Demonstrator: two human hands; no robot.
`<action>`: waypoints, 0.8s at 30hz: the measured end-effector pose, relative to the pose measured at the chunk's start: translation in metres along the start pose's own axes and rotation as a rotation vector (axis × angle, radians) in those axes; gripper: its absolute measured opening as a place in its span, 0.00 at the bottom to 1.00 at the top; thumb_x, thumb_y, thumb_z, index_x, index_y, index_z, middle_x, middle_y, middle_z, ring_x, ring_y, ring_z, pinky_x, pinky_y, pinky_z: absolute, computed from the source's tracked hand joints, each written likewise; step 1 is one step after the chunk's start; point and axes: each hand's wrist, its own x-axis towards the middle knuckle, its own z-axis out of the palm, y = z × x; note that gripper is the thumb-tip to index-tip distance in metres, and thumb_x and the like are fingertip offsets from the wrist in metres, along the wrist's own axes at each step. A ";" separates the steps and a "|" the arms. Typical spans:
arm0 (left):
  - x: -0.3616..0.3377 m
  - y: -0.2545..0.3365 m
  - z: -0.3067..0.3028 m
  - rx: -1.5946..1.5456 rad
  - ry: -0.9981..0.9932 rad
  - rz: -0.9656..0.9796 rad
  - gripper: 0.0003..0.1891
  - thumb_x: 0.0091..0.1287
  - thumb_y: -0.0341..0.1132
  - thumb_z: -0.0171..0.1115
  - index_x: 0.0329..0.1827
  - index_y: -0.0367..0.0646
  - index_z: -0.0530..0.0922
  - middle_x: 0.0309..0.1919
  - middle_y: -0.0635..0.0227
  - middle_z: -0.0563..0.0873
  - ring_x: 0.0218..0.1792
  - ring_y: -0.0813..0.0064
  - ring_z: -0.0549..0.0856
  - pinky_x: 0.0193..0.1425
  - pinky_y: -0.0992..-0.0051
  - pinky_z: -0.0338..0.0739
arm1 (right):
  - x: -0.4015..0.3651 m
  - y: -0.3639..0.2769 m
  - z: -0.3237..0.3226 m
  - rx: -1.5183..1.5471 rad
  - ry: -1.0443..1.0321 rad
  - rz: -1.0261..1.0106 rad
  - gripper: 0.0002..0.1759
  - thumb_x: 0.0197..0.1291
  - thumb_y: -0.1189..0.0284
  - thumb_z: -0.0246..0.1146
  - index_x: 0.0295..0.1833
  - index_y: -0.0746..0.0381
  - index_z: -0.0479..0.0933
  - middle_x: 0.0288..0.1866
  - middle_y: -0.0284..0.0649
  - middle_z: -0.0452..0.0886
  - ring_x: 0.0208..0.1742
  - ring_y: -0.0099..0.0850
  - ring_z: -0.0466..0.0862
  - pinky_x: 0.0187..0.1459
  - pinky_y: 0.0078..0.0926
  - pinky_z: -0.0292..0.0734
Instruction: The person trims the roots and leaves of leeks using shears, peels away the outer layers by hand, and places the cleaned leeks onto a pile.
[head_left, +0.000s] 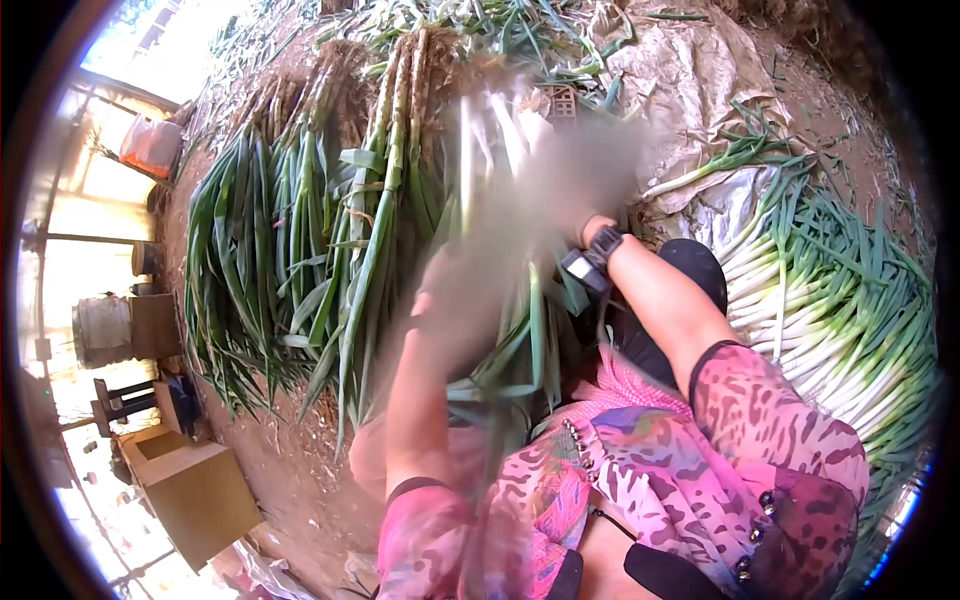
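My left hand [436,282] is by the leafy part of a bunch of long green onions in front of me. A grey smear covers most of its fingers. My right hand [588,215], with a black strap and a small device at the wrist [595,252], is near the white stalks [510,130] of that bunch. Its fingers are lost in the same smear, so I cannot tell what they grip. Green leaves [535,335] hang below, between my forearms. Just left of my left hand lies a large heap of untrimmed green onions [290,230], roots at the far end.
To my right, cleaned green onions [800,320] lie in a wide pile, white stems toward me. A crumpled, dirty sheet [690,80] covers the ground beyond. Loose leaves [480,15] are scattered at the far side. An open cardboard box [195,500] and a pale bucket [103,330] stand at left.
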 end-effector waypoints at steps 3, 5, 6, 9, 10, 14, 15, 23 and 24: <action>0.015 0.019 0.049 0.214 0.035 -0.031 0.50 0.58 0.68 0.70 0.64 0.24 0.76 0.54 0.44 0.87 0.54 0.55 0.87 0.63 0.65 0.79 | 0.008 0.011 0.019 -0.018 0.038 0.040 0.37 0.57 0.52 0.67 0.61 0.73 0.79 0.54 0.61 0.85 0.59 0.52 0.85 0.61 0.40 0.77; 0.012 0.030 0.060 0.290 0.012 -0.067 0.48 0.55 0.66 0.71 0.61 0.25 0.79 0.53 0.45 0.88 0.53 0.55 0.88 0.63 0.65 0.79 | -0.002 0.001 0.000 0.060 -0.059 0.027 0.37 0.55 0.53 0.68 0.60 0.73 0.79 0.54 0.60 0.86 0.57 0.50 0.86 0.58 0.39 0.78; 0.011 0.028 0.057 0.234 -0.052 -0.075 0.46 0.55 0.64 0.72 0.59 0.26 0.80 0.51 0.46 0.88 0.52 0.56 0.88 0.62 0.66 0.79 | -0.010 -0.004 -0.006 0.101 -0.111 0.025 0.37 0.54 0.53 0.69 0.60 0.73 0.80 0.53 0.60 0.86 0.56 0.49 0.87 0.57 0.38 0.79; -0.002 0.050 0.027 0.104 -0.132 -0.096 0.37 0.52 0.58 0.74 0.54 0.31 0.84 0.45 0.52 0.90 0.47 0.63 0.89 0.56 0.68 0.81 | -0.021 -0.037 -0.019 0.039 -0.036 -0.349 0.32 0.59 0.54 0.68 0.59 0.70 0.79 0.44 0.58 0.86 0.47 0.49 0.88 0.49 0.38 0.81; 0.007 0.032 0.024 0.041 -0.107 -0.045 0.32 0.55 0.54 0.74 0.52 0.34 0.85 0.41 0.56 0.90 0.42 0.67 0.89 0.50 0.71 0.82 | -0.031 -0.057 -0.026 0.015 0.004 -0.494 0.31 0.61 0.54 0.67 0.59 0.69 0.79 0.42 0.57 0.86 0.45 0.49 0.89 0.48 0.38 0.82; -0.043 0.046 -0.012 -0.020 -0.083 0.621 0.19 0.62 0.43 0.73 0.49 0.37 0.84 0.35 0.67 0.87 0.33 0.75 0.84 0.38 0.75 0.78 | 0.024 -0.039 -0.063 0.198 0.144 -0.134 0.28 0.64 0.54 0.65 0.55 0.68 0.81 0.43 0.56 0.87 0.45 0.51 0.88 0.47 0.44 0.82; -0.049 0.040 -0.018 -0.127 -0.074 0.662 0.17 0.63 0.40 0.73 0.48 0.38 0.83 0.34 0.70 0.86 0.31 0.78 0.82 0.35 0.76 0.77 | 0.038 -0.026 -0.069 0.248 0.198 -0.124 0.27 0.63 0.53 0.65 0.53 0.68 0.82 0.44 0.55 0.88 0.45 0.50 0.88 0.48 0.44 0.82; -0.033 0.028 -0.089 -0.442 0.366 0.003 0.23 0.72 0.57 0.65 0.48 0.43 0.84 0.31 0.75 0.80 0.31 0.83 0.77 0.37 0.78 0.72 | 0.036 -0.014 -0.096 0.001 0.515 -0.550 0.15 0.64 0.59 0.67 0.33 0.60 0.84 0.27 0.35 0.86 0.26 0.25 0.83 0.34 0.25 0.79; -0.038 0.036 -0.096 -0.497 0.345 -0.018 0.22 0.73 0.57 0.64 0.46 0.44 0.84 0.30 0.75 0.79 0.29 0.83 0.77 0.36 0.78 0.72 | 0.013 -0.043 -0.117 0.209 0.454 -0.443 0.14 0.66 0.61 0.66 0.31 0.58 0.83 0.26 0.34 0.85 0.25 0.22 0.82 0.33 0.23 0.78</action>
